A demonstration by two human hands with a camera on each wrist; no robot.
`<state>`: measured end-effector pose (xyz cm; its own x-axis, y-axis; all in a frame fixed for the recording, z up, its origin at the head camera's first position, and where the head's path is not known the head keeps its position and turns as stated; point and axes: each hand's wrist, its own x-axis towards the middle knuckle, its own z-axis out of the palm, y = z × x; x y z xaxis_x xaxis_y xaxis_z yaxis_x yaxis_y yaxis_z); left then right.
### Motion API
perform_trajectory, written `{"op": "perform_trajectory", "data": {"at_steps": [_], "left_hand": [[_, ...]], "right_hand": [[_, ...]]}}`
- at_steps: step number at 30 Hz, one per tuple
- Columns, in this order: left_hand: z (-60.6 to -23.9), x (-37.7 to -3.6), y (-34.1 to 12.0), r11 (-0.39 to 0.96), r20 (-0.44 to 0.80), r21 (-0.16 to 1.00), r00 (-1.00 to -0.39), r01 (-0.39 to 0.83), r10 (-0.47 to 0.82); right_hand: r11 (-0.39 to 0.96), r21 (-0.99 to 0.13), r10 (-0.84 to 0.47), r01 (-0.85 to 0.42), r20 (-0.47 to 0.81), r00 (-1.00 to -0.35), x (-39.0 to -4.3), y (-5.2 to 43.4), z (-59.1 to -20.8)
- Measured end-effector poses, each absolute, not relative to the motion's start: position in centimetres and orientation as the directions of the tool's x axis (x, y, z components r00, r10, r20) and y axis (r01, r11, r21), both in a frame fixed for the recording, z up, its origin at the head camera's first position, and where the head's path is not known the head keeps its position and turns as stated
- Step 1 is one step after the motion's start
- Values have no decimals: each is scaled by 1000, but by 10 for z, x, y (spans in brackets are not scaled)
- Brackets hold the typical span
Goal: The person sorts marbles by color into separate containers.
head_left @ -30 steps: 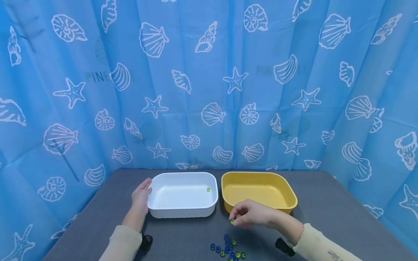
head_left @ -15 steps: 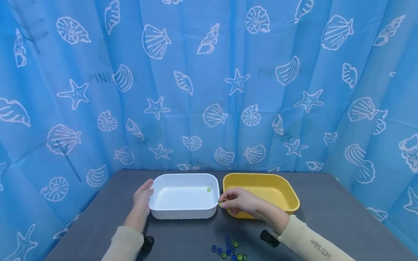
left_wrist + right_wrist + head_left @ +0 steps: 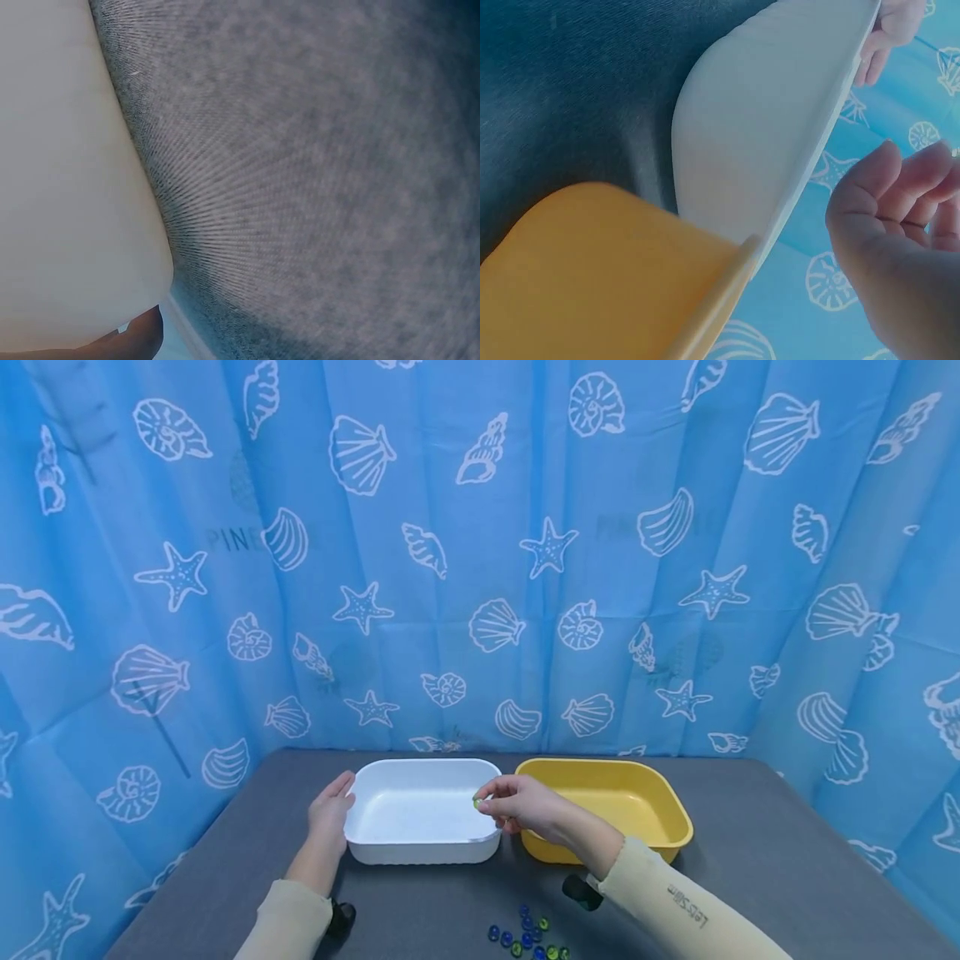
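Note:
My right hand [image 3: 521, 803] is over the right end of the white plastic basin [image 3: 420, 853], pinching a small yellow-green glass marble [image 3: 477, 803] between thumb and fingertips. In the right wrist view the curled fingers of this hand [image 3: 900, 202] show above the basin's rim, the marble hidden. At the basin's left end, my left hand [image 3: 328, 810] holds the rim; its fingers [image 3: 891, 34] also show at the top right of the right wrist view. Several blue and yellow-green marbles [image 3: 527, 924] lie loosely grouped on the dark grey tabletop in front.
A yellow basin [image 3: 678, 837] stands just right of the white one, under my right forearm. The grey cloth-covered table [image 3: 420, 910] runs back to a blue curtain [image 3: 450, 568] with white shell prints. Black wrist-worn devices [image 3: 582, 892] sit under both sleeves.
My right hand has moved left and back, from in front of the yellow basin to over the white basin, carrying the marble. The marble lying inside the white basin is now hidden. My left hand stays put.

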<state>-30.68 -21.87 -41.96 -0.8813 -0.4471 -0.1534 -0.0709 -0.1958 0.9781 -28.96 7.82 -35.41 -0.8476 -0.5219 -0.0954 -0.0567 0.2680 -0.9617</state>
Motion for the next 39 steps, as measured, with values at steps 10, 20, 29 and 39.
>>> {"op": "perform_trajectory", "data": {"at_steps": [10,20,29,39], "left_hand": [[-418,-305,-219,-197,-159,977,-883,-77,-442],[-417,-306,-218,-185,-160,979,-884,-86,-439],[-416,-307,-217,-184,-164,979,-874,-87,-457],[-417,-307,-219,-182,-152,980,-884,-78,-442]], "right_hand": [[284,-958,-477,-40,-105,-873,-300,53,-358],[334,-942,-456,-21,-142,-878,-307,31,-371],[425,-905,-371,15,-189,-909,-316,11,-383],[520,-848,-249,100,-262,-933,-334,-4,-399]]}}
